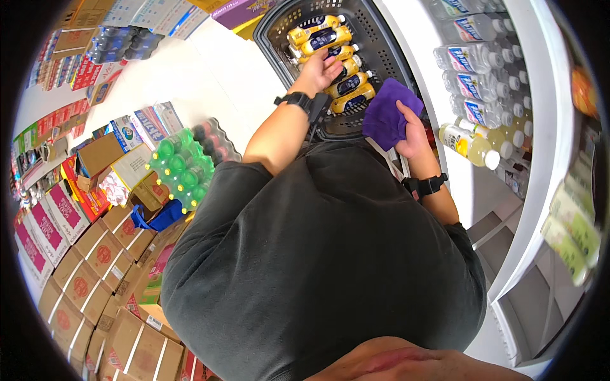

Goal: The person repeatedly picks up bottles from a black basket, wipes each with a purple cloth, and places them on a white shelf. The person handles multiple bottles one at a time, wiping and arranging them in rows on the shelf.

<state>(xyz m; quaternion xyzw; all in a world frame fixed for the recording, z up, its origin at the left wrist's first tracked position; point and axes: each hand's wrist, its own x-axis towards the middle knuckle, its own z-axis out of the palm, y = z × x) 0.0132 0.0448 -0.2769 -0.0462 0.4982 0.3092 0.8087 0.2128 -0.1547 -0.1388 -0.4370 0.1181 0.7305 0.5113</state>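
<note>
Several yellow drink bottles (326, 40) with dark labels and white caps lie side by side in a black plastic basket (376, 35) with a perforated wall. Over these bottles reaches my left hand (321, 71), palm up with its fingers loosely spread and nothing held in them. A purple cloth (388, 114) hangs from my right hand (412, 131), pinched between thumb and fingers. The cloth covers part of the basket's near right corner.
On the right, a white shelf unit (562, 143) holds clear bottles (464, 59) and a pale yellow bottle (469, 143) lying tilted. Green bottles in shrink wrap (183, 157), a blue bag (164, 216) and stacked cartons (102, 252) stand on the left.
</note>
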